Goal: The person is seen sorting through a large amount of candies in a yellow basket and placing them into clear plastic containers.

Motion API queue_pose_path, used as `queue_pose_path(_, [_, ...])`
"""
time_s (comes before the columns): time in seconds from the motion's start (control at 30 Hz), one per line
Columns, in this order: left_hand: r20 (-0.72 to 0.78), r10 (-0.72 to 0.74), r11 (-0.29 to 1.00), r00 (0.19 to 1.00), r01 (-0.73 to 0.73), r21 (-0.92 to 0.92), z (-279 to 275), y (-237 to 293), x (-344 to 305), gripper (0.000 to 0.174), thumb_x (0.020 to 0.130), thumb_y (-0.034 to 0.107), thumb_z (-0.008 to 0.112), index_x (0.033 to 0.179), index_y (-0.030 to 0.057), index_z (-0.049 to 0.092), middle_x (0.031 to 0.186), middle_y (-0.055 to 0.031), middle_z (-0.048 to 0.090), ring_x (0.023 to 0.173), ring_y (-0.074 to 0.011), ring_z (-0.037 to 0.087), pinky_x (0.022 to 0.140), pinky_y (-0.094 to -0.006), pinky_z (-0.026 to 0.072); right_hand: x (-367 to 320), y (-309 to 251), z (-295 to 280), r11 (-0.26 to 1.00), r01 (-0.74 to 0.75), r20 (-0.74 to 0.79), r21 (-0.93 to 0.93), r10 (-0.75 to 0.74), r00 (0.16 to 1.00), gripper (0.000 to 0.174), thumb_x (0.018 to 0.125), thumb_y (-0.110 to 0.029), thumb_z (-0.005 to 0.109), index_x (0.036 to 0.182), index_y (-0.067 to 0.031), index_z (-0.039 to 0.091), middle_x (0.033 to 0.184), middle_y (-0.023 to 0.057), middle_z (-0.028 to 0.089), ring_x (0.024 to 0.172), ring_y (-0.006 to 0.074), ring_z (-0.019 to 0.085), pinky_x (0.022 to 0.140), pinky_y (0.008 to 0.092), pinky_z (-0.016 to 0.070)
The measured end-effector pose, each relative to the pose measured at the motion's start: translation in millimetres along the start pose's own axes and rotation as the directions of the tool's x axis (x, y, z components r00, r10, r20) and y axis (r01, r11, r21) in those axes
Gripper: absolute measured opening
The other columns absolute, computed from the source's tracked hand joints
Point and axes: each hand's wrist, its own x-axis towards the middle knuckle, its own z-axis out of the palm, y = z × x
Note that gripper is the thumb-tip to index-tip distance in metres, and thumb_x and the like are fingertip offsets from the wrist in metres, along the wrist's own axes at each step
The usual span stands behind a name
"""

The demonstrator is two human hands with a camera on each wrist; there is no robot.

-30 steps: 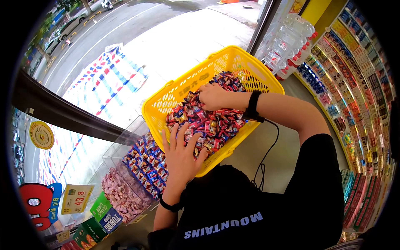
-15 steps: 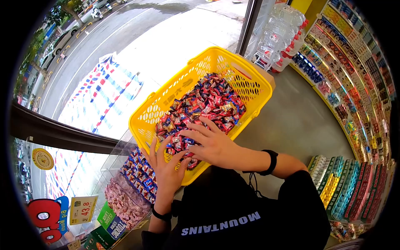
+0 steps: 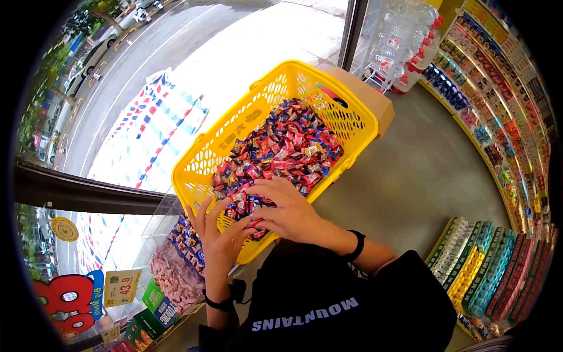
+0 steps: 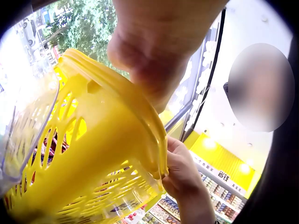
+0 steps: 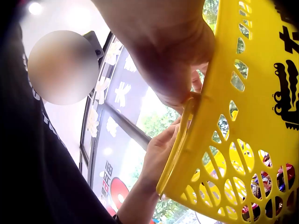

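A yellow plastic basket (image 3: 365,130) with pierced sides holds a heap of small wrapped candies (image 3: 287,141) in red, dark blue and gold. My left hand (image 3: 218,240) is at the basket's near left corner, its fingers spread and reaching over the rim. Beside it, my right hand (image 3: 287,211) lies low over the near end of the heap, fingers loosely bent toward the left hand. A red-wrapped candy shows close by the right fingertips. In both wrist views the basket wall hides most of the fingers.
Under the basket's far right end is a brown cardboard box (image 3: 382,108). Clear bins with pink-wrapped sweets (image 3: 173,273) stand to the left, near a price sign (image 3: 121,287). Large water bottles (image 3: 399,47) are stacked by the door frame; stocked shelves (image 3: 498,117) curve along the right.
My right hand has drawn back from the middle of the candy heap to the near end, beside the left hand. The basket sits farther left in the head view, and the box has come into sight.
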Motion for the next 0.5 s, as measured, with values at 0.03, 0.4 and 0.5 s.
queue_pose_path(0.03, [-0.003, 0.007, 1.000, 1.000, -0.007, 0.013, -1.5, 1.0, 0.1, 0.025, 0.075, 0.032, 0.094, 0.099, 0.0279, 0.087, 0.147, -0.0026, 0.063, 0.151, -0.0372, 0.043, 0.131, -0.0690, 0.0174, -1.1, -0.6, 1.3, 1.000, -0.005, -0.009, -0.009, 0.005, 1.000, 0.027, 0.081, -0.019, 0.090, 0.103, -0.0110, 0.077, 0.148, 0.0118, 0.062, 0.141, 0.0375, 0.055, 0.119, 0.0608, 0.0399])
queue_pose_path(0.4, [-0.037, -0.046, 0.998, 0.998, 0.048, 0.043, -13.9, 13.4, -13.6, 0.025, 0.077, 0.027, 0.093, 0.101, 0.0301, 0.087, 0.146, -0.0016, 0.064, 0.150, -0.0371, 0.044, 0.131, -0.0692, 0.0175, -3.0, -8.8, 2.8, 0.999, 0.045, -0.065, -0.005, -0.045, 0.997, 0.023, 0.080, -0.017, 0.089, 0.099, -0.0116, 0.077, 0.144, 0.0108, 0.066, 0.137, 0.0358, 0.059, 0.119, 0.0606, 0.0406])
queue_pose_path(0.5, [-0.078, -0.056, 0.998, 0.995, 0.058, 0.025, -23.5, 5.6, -24.0, 0.022, 0.075, 0.027, 0.094, 0.095, 0.0280, 0.086, 0.143, -0.0018, 0.065, 0.150, -0.0371, 0.045, 0.131, -0.0686, 0.0181, -5.1, -23.3, 11.2, 0.999, 0.039, -0.054, -0.001, -0.039, 0.998, 0.023, 0.080, -0.018, 0.090, 0.098, -0.0114, 0.077, 0.144, 0.0112, 0.066, 0.139, 0.0360, 0.058, 0.119, 0.0611, 0.0397])
